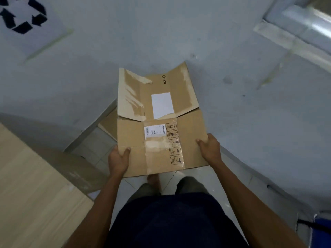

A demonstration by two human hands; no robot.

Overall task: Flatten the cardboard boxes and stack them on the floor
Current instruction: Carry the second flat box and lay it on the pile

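A flattened brown cardboard box [161, 122] with white labels, clear tape and printed handling symbols hangs in the air in front of me, its flaps spread outward. My left hand [119, 158] grips its near left edge, thumb on top. On the near right edge, my right hand [210, 149] holds it the same way. Beneath and to the left, a corner of another flat piece of cardboard [108, 125] shows on the tiled floor [93, 140], mostly hidden by the held box.
A light wooden table [32, 185] fills the lower left. Grey-blue walls [232, 86] meet in a corner ahead, with a recycling sign [23, 18] at upper left. A window sill [295, 38] runs at upper right. A blue object [322, 230] sits at lower right.
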